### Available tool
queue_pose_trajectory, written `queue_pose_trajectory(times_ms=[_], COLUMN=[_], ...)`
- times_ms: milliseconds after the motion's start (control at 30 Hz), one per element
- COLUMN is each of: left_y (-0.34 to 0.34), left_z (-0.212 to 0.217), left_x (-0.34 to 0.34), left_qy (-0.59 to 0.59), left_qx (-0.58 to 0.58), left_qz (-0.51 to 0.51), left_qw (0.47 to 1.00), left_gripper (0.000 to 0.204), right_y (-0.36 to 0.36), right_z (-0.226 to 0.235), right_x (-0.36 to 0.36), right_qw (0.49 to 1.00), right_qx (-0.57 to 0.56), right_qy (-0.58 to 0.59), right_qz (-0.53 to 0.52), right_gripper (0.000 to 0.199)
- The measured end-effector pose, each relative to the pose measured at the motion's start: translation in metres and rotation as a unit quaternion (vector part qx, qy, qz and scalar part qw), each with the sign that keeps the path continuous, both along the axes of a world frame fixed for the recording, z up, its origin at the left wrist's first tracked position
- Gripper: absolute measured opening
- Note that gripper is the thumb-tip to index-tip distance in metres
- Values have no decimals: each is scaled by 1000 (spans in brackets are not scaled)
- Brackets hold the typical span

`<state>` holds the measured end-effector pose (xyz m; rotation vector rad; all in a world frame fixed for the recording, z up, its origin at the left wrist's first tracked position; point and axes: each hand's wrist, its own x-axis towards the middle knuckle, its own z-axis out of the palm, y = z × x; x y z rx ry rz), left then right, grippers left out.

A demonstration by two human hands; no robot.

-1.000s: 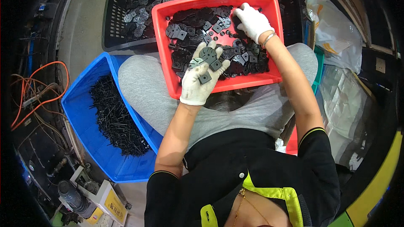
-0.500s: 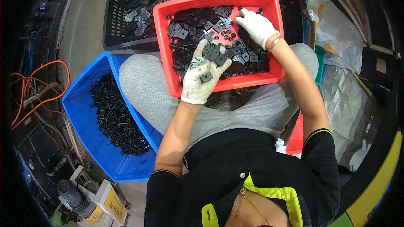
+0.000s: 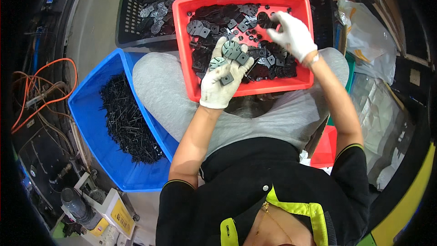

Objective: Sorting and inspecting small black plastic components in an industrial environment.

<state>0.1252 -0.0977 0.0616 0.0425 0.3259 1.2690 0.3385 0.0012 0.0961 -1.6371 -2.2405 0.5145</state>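
A red plastic tray rests on my lap, filled with several small black and grey flat parts, square and round. My left hand, in a white glove, lies palm up over the tray's near left side with several grey parts resting on its palm and fingers. My right hand, also gloved, hovers over the tray's right half with fingers pinched together above the pile; whether a part sits between the fingertips cannot be made out.
A blue bin holding several thin black pins stands at my left. A black mesh crate of more grey parts lies beyond the tray. Orange cables run at the far left; clear plastic bags sit at the right.
My right hand has moved from the tray's far middle toward the right and nearer. The left hand has stayed in place with the parts on its palm.
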Motion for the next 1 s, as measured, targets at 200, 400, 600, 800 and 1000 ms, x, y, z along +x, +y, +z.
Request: queue_pose_trajectory(times_ms=[200,400,600,800,1000], left_y=[-4,-3,1,-1,1], left_z=[7,10,7,5,-2], left_x=[-1,0,2,-3,-2], left_qy=[49,-47,-72,-78,-64], left_qx=[93,-43,-19,-31,-30], left_qz=[-3,39,24,27,12], left_qw=[994,997,997,996,997], left_gripper=[92,63,63,58,63], right_y=[-93,-54,0,3,-2], right_z=[26,2,-42,-46,-46], right_x=[-82,-67,-65,-62,-45], right_qw=[986,985,973,984,993], right_qx=[10,-12,-15,29,62], right_qy=[160,151,-135,-88,-26], right_qz=[34,-86,-188,-151,-93], right_gripper=[32,35,60,56,26])
